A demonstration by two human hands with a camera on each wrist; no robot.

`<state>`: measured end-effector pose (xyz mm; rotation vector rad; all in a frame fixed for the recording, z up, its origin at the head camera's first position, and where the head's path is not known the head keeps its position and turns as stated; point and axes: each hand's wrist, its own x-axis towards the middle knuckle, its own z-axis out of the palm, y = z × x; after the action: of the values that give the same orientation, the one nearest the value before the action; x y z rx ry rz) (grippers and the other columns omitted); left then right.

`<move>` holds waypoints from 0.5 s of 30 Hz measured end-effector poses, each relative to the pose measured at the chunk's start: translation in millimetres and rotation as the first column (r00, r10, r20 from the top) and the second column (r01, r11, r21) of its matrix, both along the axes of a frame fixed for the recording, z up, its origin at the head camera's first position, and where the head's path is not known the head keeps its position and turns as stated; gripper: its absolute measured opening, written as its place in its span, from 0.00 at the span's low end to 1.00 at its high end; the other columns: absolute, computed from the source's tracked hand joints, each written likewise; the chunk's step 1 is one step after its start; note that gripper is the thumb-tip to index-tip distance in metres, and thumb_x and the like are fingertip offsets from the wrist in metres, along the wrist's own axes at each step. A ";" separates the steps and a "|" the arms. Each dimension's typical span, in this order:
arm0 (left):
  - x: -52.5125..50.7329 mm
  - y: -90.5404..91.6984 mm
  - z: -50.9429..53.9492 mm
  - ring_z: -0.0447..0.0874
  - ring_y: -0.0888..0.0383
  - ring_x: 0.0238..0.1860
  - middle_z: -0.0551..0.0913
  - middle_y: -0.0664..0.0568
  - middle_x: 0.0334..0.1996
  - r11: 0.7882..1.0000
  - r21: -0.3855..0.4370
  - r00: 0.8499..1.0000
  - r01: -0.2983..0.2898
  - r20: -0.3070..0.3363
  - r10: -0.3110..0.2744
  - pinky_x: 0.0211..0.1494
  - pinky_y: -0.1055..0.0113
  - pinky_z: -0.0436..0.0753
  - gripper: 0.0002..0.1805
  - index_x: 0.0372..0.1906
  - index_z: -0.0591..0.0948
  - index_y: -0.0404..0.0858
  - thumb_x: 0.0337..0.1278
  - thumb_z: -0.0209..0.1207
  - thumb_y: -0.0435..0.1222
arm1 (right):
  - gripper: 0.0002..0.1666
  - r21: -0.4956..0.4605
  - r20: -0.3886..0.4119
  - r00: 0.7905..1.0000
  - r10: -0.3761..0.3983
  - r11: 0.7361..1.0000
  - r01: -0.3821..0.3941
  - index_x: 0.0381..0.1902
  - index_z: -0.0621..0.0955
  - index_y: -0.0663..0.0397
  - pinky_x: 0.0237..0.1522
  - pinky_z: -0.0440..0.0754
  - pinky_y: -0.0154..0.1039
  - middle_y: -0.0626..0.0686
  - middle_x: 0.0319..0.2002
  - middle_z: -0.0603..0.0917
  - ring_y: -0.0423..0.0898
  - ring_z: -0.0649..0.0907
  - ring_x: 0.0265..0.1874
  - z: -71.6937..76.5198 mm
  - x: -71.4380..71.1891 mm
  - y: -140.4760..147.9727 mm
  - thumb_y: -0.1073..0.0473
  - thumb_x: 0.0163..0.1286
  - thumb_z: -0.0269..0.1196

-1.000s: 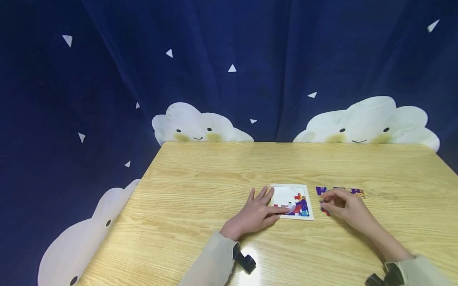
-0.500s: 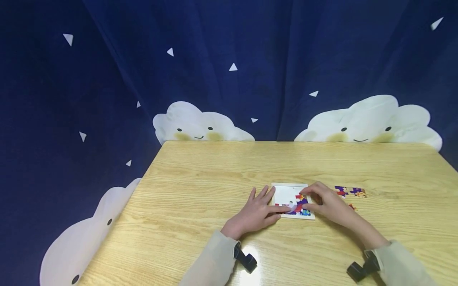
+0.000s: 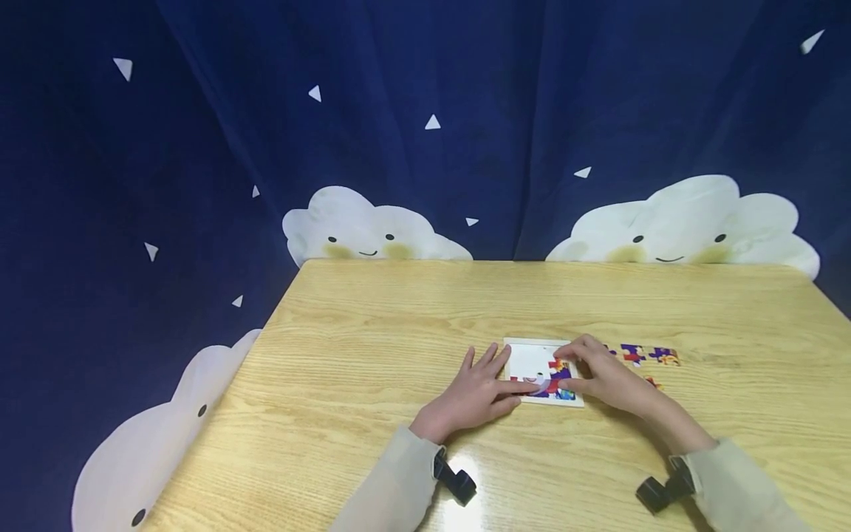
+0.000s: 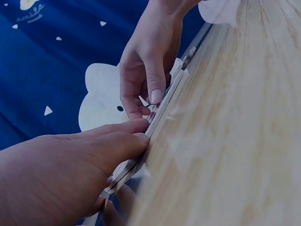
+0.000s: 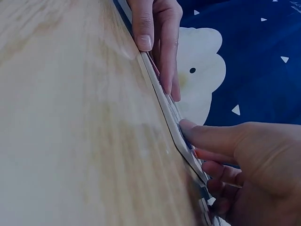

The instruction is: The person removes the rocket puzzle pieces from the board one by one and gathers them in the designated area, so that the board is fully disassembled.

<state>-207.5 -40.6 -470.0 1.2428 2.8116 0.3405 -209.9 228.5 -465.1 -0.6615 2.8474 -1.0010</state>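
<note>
A white-framed jigsaw puzzle tray [image 3: 544, 341] lies on the table, with colourful pieces along its lower and right parts and bare white at the upper left. My left hand [image 3: 468, 395] lies spread on its left side, one straight finger reaching over the lower pieces. At the right side my right hand [image 3: 608, 377] pinches a puzzle piece [image 3: 565, 366] between thumb and fingers, low over the tray. The hand covers much of that piece. Both wrist views look along the tray edge; the left hand [image 4: 80, 165] and right hand [image 5: 263, 160] appear close up there.
Several loose puzzle pieces [image 3: 633, 353] lie right of the tray, some partly behind the right hand. An orange-red piece [image 3: 654, 382] sits nearer, by the right wrist. Beyond the wooden table [image 3: 372, 318] hangs a dark blue curtain [image 3: 399, 133] with white clouds.
My right hand has come left from the loose pieces to the right side of the tray, carrying a piece. It then stays nearly still. My left hand keeps its place.
</note>
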 end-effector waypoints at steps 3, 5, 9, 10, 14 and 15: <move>-0.1 1.0 -0.2 0.48 0.41 0.79 0.53 0.41 0.78 1.000 -0.001 1.000 -0.002 -0.009 0.002 0.77 0.35 0.53 0.21 0.68 0.68 0.70 0.74 0.44 0.52 | 0.25 0.004 -0.016 1.000 0.003 1.000 -0.003 0.55 0.77 0.57 0.36 0.71 0.31 0.52 0.43 0.73 0.42 0.68 0.39 0.4 0.3 -0.6 0.54 0.62 0.69; 0.1 0.8 0.8 0.49 0.41 0.79 0.53 0.41 0.78 1.000 0.000 1.000 -0.006 -0.011 0.006 0.77 0.35 0.53 0.21 0.68 0.68 0.70 0.74 0.45 0.52 | 0.25 0.011 -0.038 0.999 -0.001 1.000 0.002 0.54 0.76 0.57 0.38 0.72 0.31 0.52 0.43 0.73 0.43 0.69 0.40 0.2 0.2 -1.7 0.56 0.61 0.70; 0.0 0.5 1.8 0.50 0.40 0.78 0.53 0.40 0.78 1.000 -0.004 1.000 -0.008 -0.026 0.008 0.76 0.35 0.54 0.21 0.68 0.68 0.70 0.74 0.45 0.52 | 0.26 -0.010 -0.062 0.998 -0.020 1.000 0.019 0.53 0.75 0.56 0.37 0.70 0.31 0.51 0.42 0.72 0.42 0.68 0.40 -0.8 0.5 -4.2 0.58 0.60 0.71; 0.1 0.1 2.2 0.50 0.40 0.78 0.53 0.40 0.77 1.000 -0.004 1.000 -0.007 -0.030 0.007 0.76 0.35 0.54 0.21 0.68 0.68 0.70 0.74 0.45 0.52 | 0.26 -0.023 -0.070 0.997 -0.020 1.000 0.019 0.53 0.74 0.56 0.36 0.69 0.30 0.51 0.41 0.72 0.42 0.67 0.39 -1.6 0.9 -4.7 0.59 0.59 0.71; -0.2 0.1 1.1 0.51 0.39 0.78 0.54 0.39 0.77 1.000 -0.003 0.999 0.002 -0.040 -0.002 0.76 0.35 0.55 0.21 0.68 0.69 0.70 0.74 0.46 0.52 | 0.27 -0.055 -0.140 0.990 -0.016 0.998 0.008 0.53 0.73 0.56 0.32 0.68 0.29 0.49 0.39 0.71 0.39 0.67 0.36 -5.0 5.4 -6.8 0.62 0.59 0.71; -0.4 0.3 0.2 0.51 0.39 0.78 0.54 0.39 0.77 1.000 -0.004 0.999 0.003 -0.044 -0.004 0.76 0.35 0.55 0.21 0.67 0.69 0.70 0.74 0.45 0.52 | 0.27 -0.059 -0.171 0.985 -0.012 0.998 0.002 0.53 0.73 0.55 0.31 0.69 0.29 0.49 0.38 0.71 0.38 0.68 0.35 -6.1 6.8 -7.4 0.64 0.58 0.71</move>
<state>-207.9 -40.2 -469.8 1.2702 2.8452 0.3110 -203.1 221.2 -471.2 -0.7796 2.9778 -1.0834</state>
